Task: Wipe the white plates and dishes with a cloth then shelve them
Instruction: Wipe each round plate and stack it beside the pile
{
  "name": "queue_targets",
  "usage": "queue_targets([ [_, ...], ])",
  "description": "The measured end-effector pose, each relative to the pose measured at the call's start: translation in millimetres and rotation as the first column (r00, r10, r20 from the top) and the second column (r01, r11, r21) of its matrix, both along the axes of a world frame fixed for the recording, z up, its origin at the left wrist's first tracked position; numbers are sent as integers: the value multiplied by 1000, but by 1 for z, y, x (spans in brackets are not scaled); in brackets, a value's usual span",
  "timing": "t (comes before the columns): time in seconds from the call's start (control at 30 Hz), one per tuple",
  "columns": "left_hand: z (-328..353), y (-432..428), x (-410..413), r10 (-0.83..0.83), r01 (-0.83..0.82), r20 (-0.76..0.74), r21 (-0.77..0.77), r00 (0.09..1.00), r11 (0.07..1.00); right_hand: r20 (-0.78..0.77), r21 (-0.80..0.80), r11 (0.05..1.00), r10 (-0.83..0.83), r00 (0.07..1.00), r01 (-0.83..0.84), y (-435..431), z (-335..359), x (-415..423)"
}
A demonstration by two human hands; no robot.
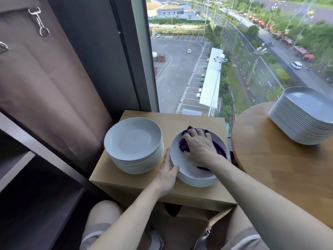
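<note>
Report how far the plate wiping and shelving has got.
Done: nothing shows on the shelf yet; whether the left stack is wiped cannot be told. In hand: the right hand grips the cloth inside the top dish while the left hand braces its rim. Left: the square plates on the round table, then shelving.

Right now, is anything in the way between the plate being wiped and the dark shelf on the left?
Yes. The taller stack of plates sits left of the wiped plate, on the same small table, between it and the dark shelf. The plate probably has to be lifted over it.
</note>
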State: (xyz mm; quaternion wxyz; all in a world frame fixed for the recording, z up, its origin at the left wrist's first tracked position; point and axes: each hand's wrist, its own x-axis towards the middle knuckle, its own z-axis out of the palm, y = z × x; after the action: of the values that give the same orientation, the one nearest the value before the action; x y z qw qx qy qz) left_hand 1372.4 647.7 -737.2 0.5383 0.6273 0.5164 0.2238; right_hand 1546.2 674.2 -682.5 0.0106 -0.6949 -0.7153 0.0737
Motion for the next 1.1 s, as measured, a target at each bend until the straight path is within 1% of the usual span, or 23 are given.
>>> queue_targets([
  [0.07, 0, 0, 0, -7, 7, 5, 21, 1000, 1000, -37, -18, 997, 80, 996, -81, -4, 2, -15],
  [0.17, 3, -1, 1, -8, 6, 44, 60, 999, 998, -75, -45, 987, 150, 986, -154, -17, 5, -19],
  [0.3, -1, -7, 3, 89, -90, 62, 23, 994, 996, -125, -111, 968, 213, 969, -227, -37, 13, -5],
  [0.37, 0, -11, 4, 107, -108, 42, 31, 993, 994, -104, -163, 954, 237, 966, -252, -47, 17, 2],
  [0.47, 0, -11, 5, 109, -111, 33, 52, 993, 992, 5, -230, 947, 234, 972, -226, -56, 26, 23],
  [0.6, -2, -9, 4, 97, -98, 33, 46, 995, 994, 199, -240, 968, 118, 973, -68, -48, 33, 54],
  [0.7, -3, -6, 4, 92, -93, 44, 34, 995, 995, 358, -185, 981, 115, 926, -50, -26, 26, 56],
  [0.77, -4, -6, 4, 94, -96, 51, 32, 994, 995, 392, -106, 991, 117, 913, -82, -10, 20, 50],
  [0.83, -6, -4, 3, 88, -89, 48, 16, 995, 996, 361, -29, 991, 135, 923, -134, 1, 17, 41],
  [0.9, -10, -3, 3, 90, -90, 52, -5, 995, 996, 312, 16, 984, 166, 936, -180, 11, 14, 29],
  [1.0, -12, -1, 2, 81, -80, 75, -7, 994, 997, 204, 14, 975, 215, 955, -223, 21, 9, 8],
  [1.1, -12, -2, 1, 59, -60, 108, 7, 992, 998, 107, 10, 948, 315, 943, -318, 16, 8, -5],
])
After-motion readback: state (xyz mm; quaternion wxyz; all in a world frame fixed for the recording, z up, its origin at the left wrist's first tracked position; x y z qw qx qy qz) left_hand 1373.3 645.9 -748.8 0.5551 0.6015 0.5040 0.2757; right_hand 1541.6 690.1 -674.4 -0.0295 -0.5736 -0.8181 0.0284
